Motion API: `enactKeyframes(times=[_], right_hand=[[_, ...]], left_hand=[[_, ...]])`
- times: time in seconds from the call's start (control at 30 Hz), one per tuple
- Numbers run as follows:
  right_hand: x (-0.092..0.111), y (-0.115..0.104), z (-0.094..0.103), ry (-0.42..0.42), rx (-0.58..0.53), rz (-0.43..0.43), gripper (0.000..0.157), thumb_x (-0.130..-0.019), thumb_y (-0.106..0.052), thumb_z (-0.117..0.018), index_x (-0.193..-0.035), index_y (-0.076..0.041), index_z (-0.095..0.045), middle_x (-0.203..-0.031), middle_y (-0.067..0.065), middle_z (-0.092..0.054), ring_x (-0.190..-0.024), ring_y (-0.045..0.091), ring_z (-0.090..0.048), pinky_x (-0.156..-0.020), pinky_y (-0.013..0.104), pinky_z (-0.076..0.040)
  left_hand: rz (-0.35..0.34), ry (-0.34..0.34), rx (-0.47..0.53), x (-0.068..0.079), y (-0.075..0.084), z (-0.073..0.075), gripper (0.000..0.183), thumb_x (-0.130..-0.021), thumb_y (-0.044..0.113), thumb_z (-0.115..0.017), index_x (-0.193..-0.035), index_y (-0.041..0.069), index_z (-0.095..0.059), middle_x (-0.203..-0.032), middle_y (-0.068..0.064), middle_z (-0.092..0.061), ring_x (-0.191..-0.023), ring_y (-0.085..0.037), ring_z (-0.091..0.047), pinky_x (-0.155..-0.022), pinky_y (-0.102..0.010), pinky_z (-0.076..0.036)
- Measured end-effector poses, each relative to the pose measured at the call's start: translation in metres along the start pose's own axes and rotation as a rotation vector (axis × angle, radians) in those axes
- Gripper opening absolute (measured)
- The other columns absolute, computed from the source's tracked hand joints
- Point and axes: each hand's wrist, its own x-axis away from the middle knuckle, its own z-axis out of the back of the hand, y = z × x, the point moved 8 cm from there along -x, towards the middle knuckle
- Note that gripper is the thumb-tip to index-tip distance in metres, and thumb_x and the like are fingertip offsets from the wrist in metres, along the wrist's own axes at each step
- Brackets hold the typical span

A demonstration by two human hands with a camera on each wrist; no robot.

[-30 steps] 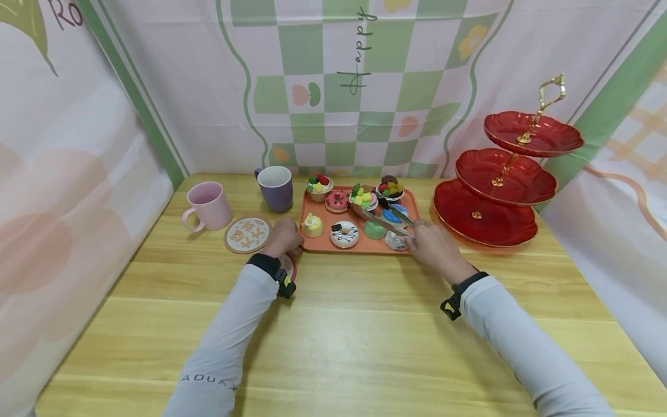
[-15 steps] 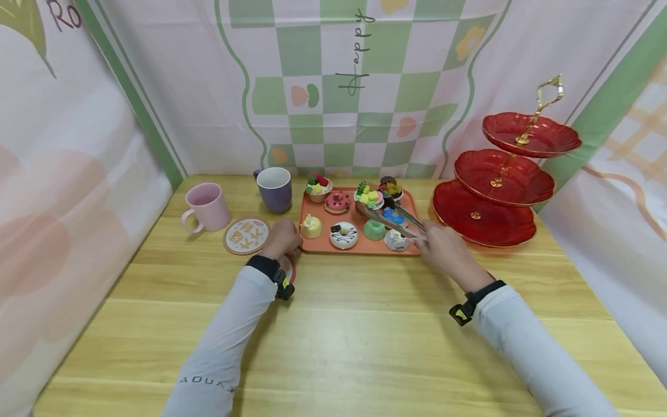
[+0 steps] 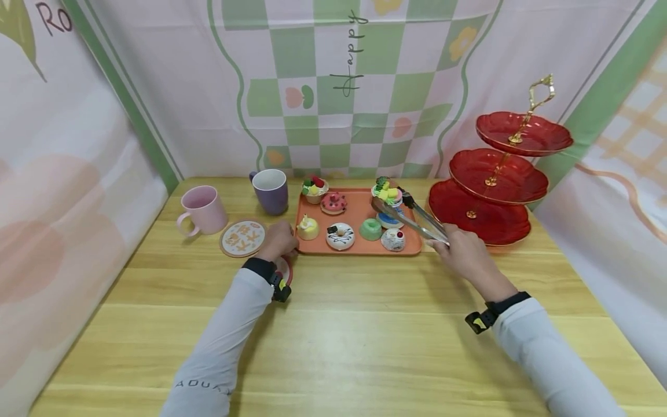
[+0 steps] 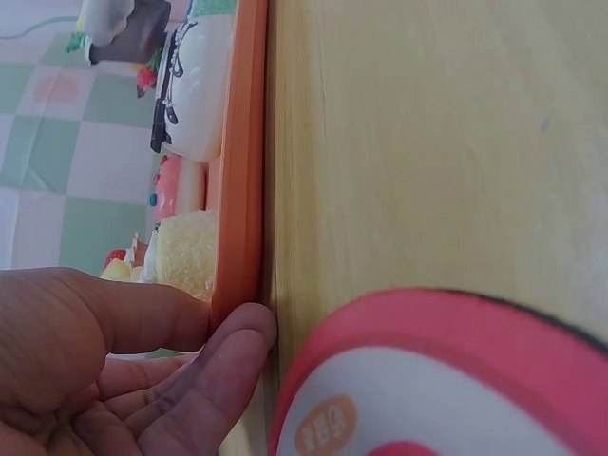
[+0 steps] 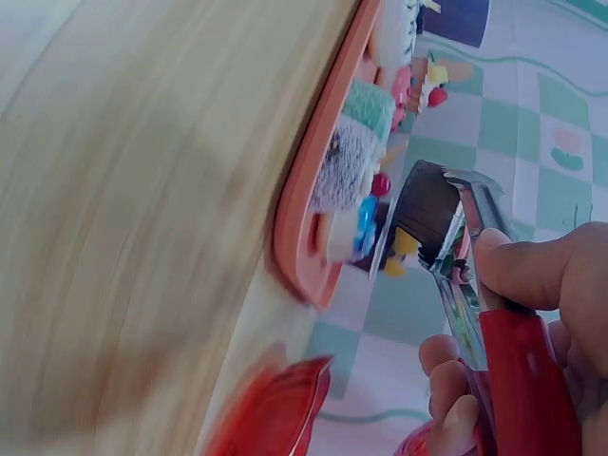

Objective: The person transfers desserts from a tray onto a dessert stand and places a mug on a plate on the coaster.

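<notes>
My left hand (image 3: 278,240) pinches the near left corner of an orange tray (image 3: 356,253) between thumb and fingers, close up in the left wrist view. My right hand (image 3: 466,252) grips red-handled tongs (image 5: 527,380). Their dark tips hold a toy fruit tart (image 3: 388,194) with green, yellow and pink topping above the tray's right side, overlapping a blue donut (image 3: 391,219). In front lie a white donut (image 3: 340,237), a green donut (image 3: 371,229) and a speckled cake with a red cherry (image 3: 393,240). The tongs' tips mostly hide the tart in the right wrist view.
A three-tier red stand (image 3: 479,208) with a gold handle rises at the right. Pink mug (image 3: 204,209), purple mug (image 3: 272,194) and round coaster (image 3: 242,238) stand at the left. Another red-rimmed coaster (image 4: 408,380) lies under my left wrist. A patterned cloth (image 3: 354,116) hangs behind.
My right hand has moved right with the tongs, carrying the fruit tart from the tray's middle to its right side. The left hand keeps its hold on the tray corner.
</notes>
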Motion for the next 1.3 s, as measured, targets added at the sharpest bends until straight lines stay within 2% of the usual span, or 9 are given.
enactKeyframes(times=[0.3, 0.47, 0.8, 0.93, 1.17, 1.3], right_hand=[[0.006, 0.024, 0.004, -0.010, 0.020, -0.049, 0.044, -0.088, -0.020, -0.065, -0.111, 0.014, -0.049, -0.073, 0.016, -0.052, -0.058, 0.028, -0.047, -0.049, 0.035, -0.040], [0.008, 0.036, 0.005, -0.002, 0.036, -0.073, 0.039, -0.089, -0.022, -0.062, -0.104, 0.012, -0.050, -0.070, 0.016, -0.049, -0.059, 0.030, -0.047, -0.051, 0.038, -0.040], [0.012, 0.064, 0.004, -0.012, 0.028, -0.137, 0.043, -0.089, -0.024, -0.062, -0.106, 0.014, -0.050, -0.087, 0.030, -0.055, -0.070, 0.039, -0.052, -0.061, 0.050, -0.045], [0.012, 0.068, 0.004, -0.015, 0.014, -0.146, 0.044, -0.089, -0.025, -0.062, -0.106, 0.014, -0.050, -0.089, 0.031, -0.055, -0.072, 0.041, -0.052, -0.063, 0.051, -0.044], [0.012, 0.068, 0.010, -0.003, 0.013, -0.151, 0.044, -0.089, -0.026, -0.063, -0.104, 0.013, -0.051, -0.084, 0.028, -0.055, -0.068, 0.038, -0.050, -0.058, 0.046, -0.042], [0.013, 0.069, 0.013, 0.001, 0.016, -0.160, 0.045, -0.089, -0.026, -0.063, -0.106, 0.014, -0.051, -0.087, 0.030, -0.055, -0.071, 0.041, -0.050, -0.060, 0.049, -0.042]], left_hand=[[0.018, -0.020, -0.009, -0.002, 0.000, -0.002, 0.006, -0.085, 0.005, -0.061, -0.082, 0.000, -0.061, -0.065, -0.009, -0.063, -0.051, -0.016, -0.060, -0.047, -0.024, -0.045], [0.041, -0.027, -0.017, -0.003, -0.001, -0.002, 0.005, -0.085, 0.005, -0.061, -0.084, 0.000, -0.061, -0.065, -0.010, -0.062, -0.051, -0.016, -0.059, -0.048, -0.024, -0.046], [0.014, -0.018, -0.022, -0.003, 0.000, -0.002, 0.007, -0.085, 0.005, -0.060, -0.080, 0.000, -0.061, -0.064, -0.009, -0.063, -0.051, -0.016, -0.060, -0.048, -0.023, -0.045], [0.001, -0.022, -0.019, -0.004, 0.000, -0.003, 0.008, -0.085, 0.005, -0.060, -0.079, 0.000, -0.061, -0.063, -0.009, -0.063, -0.050, -0.015, -0.060, -0.047, -0.023, -0.045], [-0.002, -0.027, -0.008, -0.005, -0.001, -0.003, 0.007, -0.085, 0.005, -0.061, -0.081, -0.001, -0.062, -0.063, -0.009, -0.063, -0.049, -0.015, -0.059, -0.046, -0.023, -0.045], [0.004, -0.030, -0.010, -0.005, -0.001, -0.003, 0.006, -0.085, 0.005, -0.061, -0.083, -0.001, -0.062, -0.064, -0.009, -0.062, -0.049, -0.014, -0.059, -0.045, -0.022, -0.045]])
